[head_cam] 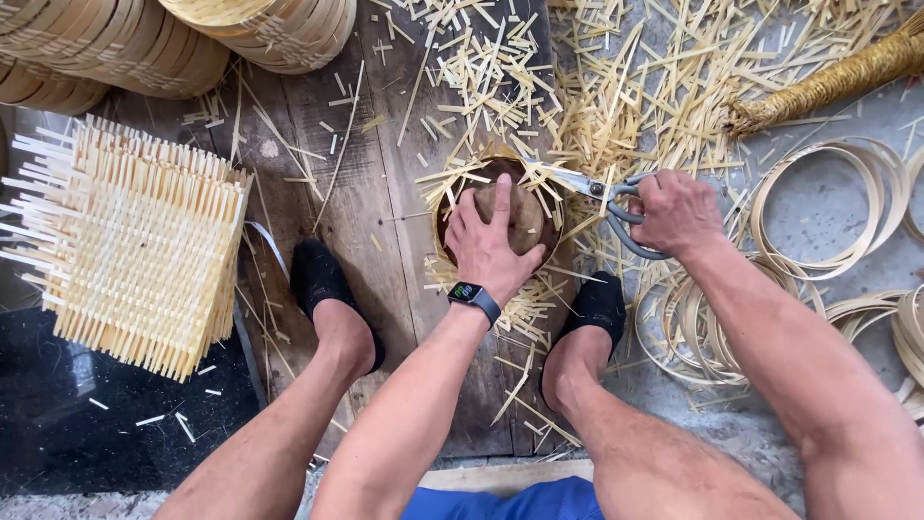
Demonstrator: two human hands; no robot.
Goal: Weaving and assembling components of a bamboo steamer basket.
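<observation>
My left hand (491, 241) presses flat on a round brown wooden form (525, 214) that sits inside a bamboo ring with a woven mat under it. Mat strips stick out around the ring's rim (445, 207). My right hand (674, 212) grips the grey handles of large metal scissors (587, 183). The blades point left and reach the ring's upper right edge, among the protruding strips. A dark smartwatch (474, 297) is on my left wrist. Both of my feet in black socks (322, 279) flank the ring on the wooden boards.
A stack of square woven bamboo mats (135, 250) lies at left. Finished round bamboo frames (125, 43) are piled at top left. Loose bamboo rings (833, 207) lie at right. Cut bamboo slivers (616, 87) litter the floor, and a straw-wrapped handle (837, 82) lies at top right.
</observation>
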